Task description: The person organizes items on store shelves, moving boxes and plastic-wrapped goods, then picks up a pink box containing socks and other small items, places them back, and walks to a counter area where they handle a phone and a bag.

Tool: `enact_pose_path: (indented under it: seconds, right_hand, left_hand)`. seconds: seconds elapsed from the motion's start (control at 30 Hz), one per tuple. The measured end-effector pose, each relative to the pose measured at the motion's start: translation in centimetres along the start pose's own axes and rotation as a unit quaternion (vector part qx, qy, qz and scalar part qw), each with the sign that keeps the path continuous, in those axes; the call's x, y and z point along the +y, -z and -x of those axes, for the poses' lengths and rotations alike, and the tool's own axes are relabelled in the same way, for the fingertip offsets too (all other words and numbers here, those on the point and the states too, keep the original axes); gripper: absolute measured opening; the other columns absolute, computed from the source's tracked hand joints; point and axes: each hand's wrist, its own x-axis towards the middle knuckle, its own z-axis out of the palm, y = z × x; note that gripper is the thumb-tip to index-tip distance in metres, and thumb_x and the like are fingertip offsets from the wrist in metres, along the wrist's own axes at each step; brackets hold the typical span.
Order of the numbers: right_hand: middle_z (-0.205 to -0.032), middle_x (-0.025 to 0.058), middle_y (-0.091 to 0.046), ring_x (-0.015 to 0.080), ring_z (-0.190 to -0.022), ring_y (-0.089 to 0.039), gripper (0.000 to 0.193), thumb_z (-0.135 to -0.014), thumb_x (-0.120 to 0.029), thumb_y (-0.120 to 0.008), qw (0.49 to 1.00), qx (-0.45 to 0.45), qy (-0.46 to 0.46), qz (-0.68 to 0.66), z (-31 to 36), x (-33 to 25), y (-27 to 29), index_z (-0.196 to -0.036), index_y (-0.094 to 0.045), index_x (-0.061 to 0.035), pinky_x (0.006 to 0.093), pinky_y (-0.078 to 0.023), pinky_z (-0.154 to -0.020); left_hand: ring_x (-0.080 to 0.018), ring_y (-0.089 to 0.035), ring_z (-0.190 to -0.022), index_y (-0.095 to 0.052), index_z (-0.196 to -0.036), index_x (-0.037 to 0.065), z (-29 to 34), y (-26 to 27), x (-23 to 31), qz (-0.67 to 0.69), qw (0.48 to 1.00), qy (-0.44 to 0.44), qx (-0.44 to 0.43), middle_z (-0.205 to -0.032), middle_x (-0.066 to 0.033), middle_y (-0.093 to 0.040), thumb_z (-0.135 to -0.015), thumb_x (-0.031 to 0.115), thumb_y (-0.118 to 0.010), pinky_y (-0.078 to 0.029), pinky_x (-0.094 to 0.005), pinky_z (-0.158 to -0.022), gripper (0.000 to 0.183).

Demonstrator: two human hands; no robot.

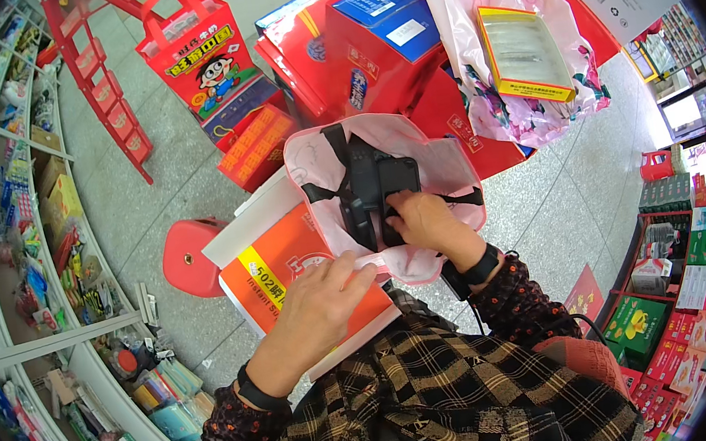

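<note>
A pink bag (320,159) with black straps (334,146) stands with its mouth up in front of me. My right hand (430,222) reaches inside it, fingers curled on a black boxy object (398,176) whose kind I cannot make out. Another dark, long item (359,224) lies beside that object in the bag. At the bag's near left rim, the fingers of my left hand (315,307) are pinched on the edge. Beneath my left hand is an orange carton (265,252) with a yellow stripe and white open flaps.
Red and blue gift boxes (369,53) stand beyond the bag. On them, a floral plastic bag (485,118) bears a yellow-edged box (525,53). A red stool (188,258), a red carry bag (200,59) and a red ladder (103,92) stand left. Stocked shelves (53,342) line both sides.
</note>
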Motion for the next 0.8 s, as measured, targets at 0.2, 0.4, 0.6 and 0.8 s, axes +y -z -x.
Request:
enact_pose_path:
  seconds: [0.2, 0.4, 0.6, 0.8]
  right_hand:
    - [-0.077, 0.0203, -0.066, 0.0403, -0.075, -0.065, 0.036, -0.082, -0.037, -0.067, 1.000, 0.013, -0.018, -0.019, -0.9, -2.9, -0.9, -0.089, -0.062, -0.0024, 0.0488, -0.051, -0.065]
    - [-0.071, 0.0210, -0.064, 0.0401, -0.069, -0.064, 0.043, -0.081, -0.043, -0.066, 0.994, 0.059, -0.091, -0.017, -1.0, -3.1, -3.1, -0.085, -0.061, -0.0005, 0.0472, -0.051, -0.061]
    - [-0.073, 0.0162, -0.063, 0.0294, -0.066, -0.064, 0.030, -0.077, -0.028, -0.074, 0.946, 0.102, -0.139, -0.275, 2.0, -1.0, -2.0, -0.079, -0.067, 0.0011, 0.0373, -0.049, -0.060]
    - [-0.069, 0.0103, -0.057, 0.0189, -0.056, -0.058, 0.031, -0.078, -0.021, -0.076, 0.963, 0.199, 0.032, -0.178, 2.0, -3.1, -2.1, -0.072, -0.057, 0.0026, 0.0317, -0.044, -0.052]
  left_hand:
    - [-0.0324, -0.062, -0.089, -0.059, -0.115, 0.005, 0.6, 0.1, -0.3, -0.001, 0.999, -0.031, 0.040, -0.116, -0.0166, -0.055, -0.074, 0.000, -0.058, -0.052, -0.0401, -0.073, 0.042]
    - [-0.0317, -0.061, -0.090, -0.062, -0.110, 0.003, 0.7, -0.2, -0.6, 0.028, 0.999, -0.021, 0.011, -0.105, -0.0161, -0.058, -0.074, -0.001, -0.060, -0.052, -0.0402, -0.075, 0.037]
    - [-0.0320, -0.060, -0.091, -0.061, -0.105, 0.001, 1.9, 0.2, -1.2, 0.036, 0.999, -0.016, 0.021, -0.102, -0.0150, -0.057, -0.075, -0.001, -0.061, -0.051, -0.0402, -0.078, 0.029]
    - [-0.0327, -0.060, -0.091, -0.061, -0.105, 0.000, 2.0, -0.2, -1.3, 0.034, 0.999, -0.026, 0.027, -0.102, -0.0151, -0.057, -0.076, -0.001, -0.061, -0.051, -0.0405, -0.078, 0.029]
